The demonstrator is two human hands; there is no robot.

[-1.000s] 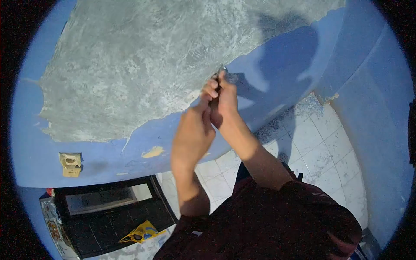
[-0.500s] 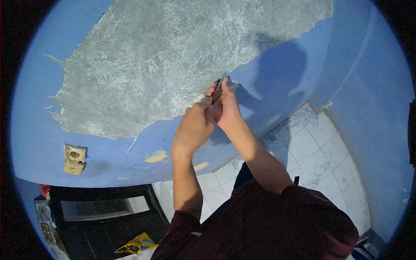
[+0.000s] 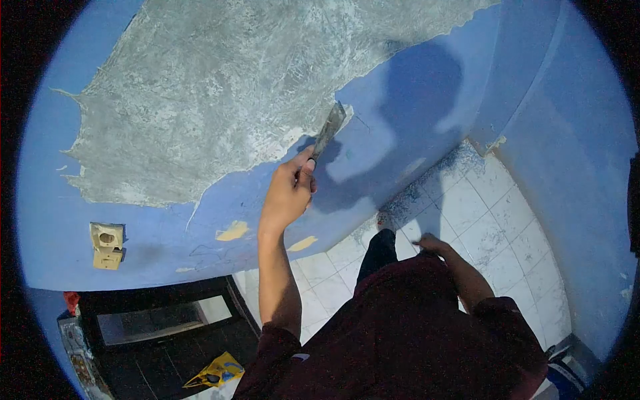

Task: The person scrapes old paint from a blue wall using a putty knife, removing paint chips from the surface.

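Note:
My left hand (image 3: 288, 193) is closed around the handle of a scraper (image 3: 329, 128), its grey flat blade pointing up and to the right. The blade's end lies over the ragged lower edge of the bare grey plaster patch (image 3: 200, 100), where blue paint (image 3: 363, 143) begins. Most of the handle is hidden inside my fingers. Lower down at my right side hangs my right hand (image 3: 433, 245), away from the wall, holding nothing that shows, with its fingers loosely apart.
A cream wall socket (image 3: 107, 245) with a broken cover sits at the left. Below it stands a dark cabinet-like piece (image 3: 167, 353), with a yellow bag (image 3: 219, 371) near it. Paint flakes litter the white floor tiles (image 3: 490, 247) along the wall's foot. My shadow falls on the wall.
My right hand has left the scraper and dropped down to my side. My left hand keeps the scraper, whose blade now shows uncovered. The view has shifted slightly.

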